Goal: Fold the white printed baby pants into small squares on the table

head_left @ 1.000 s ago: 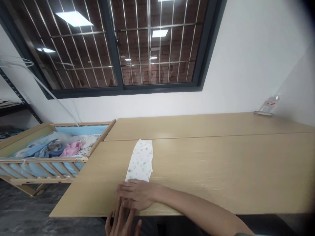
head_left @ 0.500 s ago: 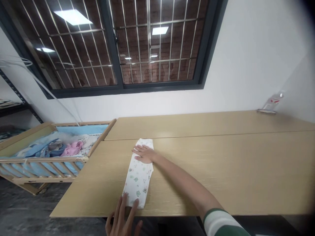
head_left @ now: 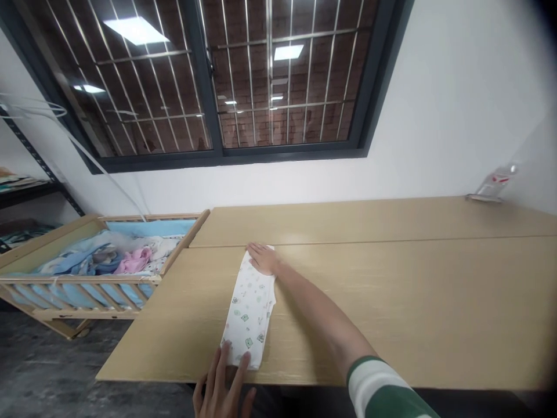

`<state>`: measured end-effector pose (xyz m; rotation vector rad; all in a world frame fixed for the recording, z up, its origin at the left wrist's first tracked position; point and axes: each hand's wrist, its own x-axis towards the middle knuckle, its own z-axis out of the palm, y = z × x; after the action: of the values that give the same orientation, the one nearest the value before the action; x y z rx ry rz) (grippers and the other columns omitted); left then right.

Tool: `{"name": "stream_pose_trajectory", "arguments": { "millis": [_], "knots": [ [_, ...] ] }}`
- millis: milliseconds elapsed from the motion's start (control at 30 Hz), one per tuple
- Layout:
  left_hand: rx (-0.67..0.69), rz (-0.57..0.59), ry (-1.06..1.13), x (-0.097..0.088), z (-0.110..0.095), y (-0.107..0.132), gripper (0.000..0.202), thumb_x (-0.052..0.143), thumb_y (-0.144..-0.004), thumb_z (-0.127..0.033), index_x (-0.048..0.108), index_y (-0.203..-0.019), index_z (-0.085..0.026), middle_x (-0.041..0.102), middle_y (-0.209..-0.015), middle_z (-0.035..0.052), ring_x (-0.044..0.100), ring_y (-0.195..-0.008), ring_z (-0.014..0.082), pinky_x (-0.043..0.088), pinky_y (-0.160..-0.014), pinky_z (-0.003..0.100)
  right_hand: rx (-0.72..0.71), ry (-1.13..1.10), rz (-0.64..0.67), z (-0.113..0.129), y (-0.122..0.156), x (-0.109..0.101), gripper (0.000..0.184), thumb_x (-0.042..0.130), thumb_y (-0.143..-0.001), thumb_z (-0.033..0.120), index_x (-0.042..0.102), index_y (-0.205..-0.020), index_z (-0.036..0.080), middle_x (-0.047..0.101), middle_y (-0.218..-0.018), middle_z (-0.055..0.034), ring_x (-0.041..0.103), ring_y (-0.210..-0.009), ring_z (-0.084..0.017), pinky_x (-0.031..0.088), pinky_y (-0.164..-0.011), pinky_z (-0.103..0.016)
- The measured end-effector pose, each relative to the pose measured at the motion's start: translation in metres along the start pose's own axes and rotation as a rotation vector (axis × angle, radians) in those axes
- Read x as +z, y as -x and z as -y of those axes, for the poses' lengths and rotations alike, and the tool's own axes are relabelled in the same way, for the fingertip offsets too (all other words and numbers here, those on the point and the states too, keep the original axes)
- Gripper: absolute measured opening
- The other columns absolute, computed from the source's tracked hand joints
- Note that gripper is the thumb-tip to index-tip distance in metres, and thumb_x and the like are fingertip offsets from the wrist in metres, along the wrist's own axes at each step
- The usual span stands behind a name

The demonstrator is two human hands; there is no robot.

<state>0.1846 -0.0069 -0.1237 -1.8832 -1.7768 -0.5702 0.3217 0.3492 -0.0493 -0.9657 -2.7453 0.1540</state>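
A narrow folded white baby garment (head_left: 250,307) with small green prints lies lengthwise on the wooden table (head_left: 391,290). My right hand (head_left: 262,257) lies flat with fingers stretched out on the garment's far end. My left hand (head_left: 224,386) reaches over the table's near edge, its spread fingertips pressing the garment's near end. Neither hand grips anything.
A wooden baby crib (head_left: 87,267) with blue, pink and white clothes stands left of the table. A clear plastic bottle (head_left: 494,184) lies at the table's far right by the wall. A barred window (head_left: 217,81) fills the wall behind; a metal shelf (head_left: 26,186) stands far left.
My right hand slid along the garment from its near end to its far end, uncovering the cloth. My left hand moved up onto the near end.
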Motion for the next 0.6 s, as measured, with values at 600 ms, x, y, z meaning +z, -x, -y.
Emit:
{"name": "stream_pose_trajectory", "arguments": {
  "millis": [600],
  "knots": [
    [0.356, -0.174, 0.116, 0.009, 0.051, -0.01, 0.032, 0.06, -0.097, -0.026, 0.069, -0.126, -0.033, 0.074, -0.125, -0.0032, 0.07, -0.103, 0.0142, 0.041, -0.082, 0.028, -0.112, -0.368, 0.042, 0.153, 0.218, -0.048, 0.048, 0.069, -0.091, 0.049, 0.066, -0.129, 0.021, 0.072, -0.121, -0.0102, 0.065, -0.115, -0.026, 0.048, -0.102, -0.037]
  ]
}}
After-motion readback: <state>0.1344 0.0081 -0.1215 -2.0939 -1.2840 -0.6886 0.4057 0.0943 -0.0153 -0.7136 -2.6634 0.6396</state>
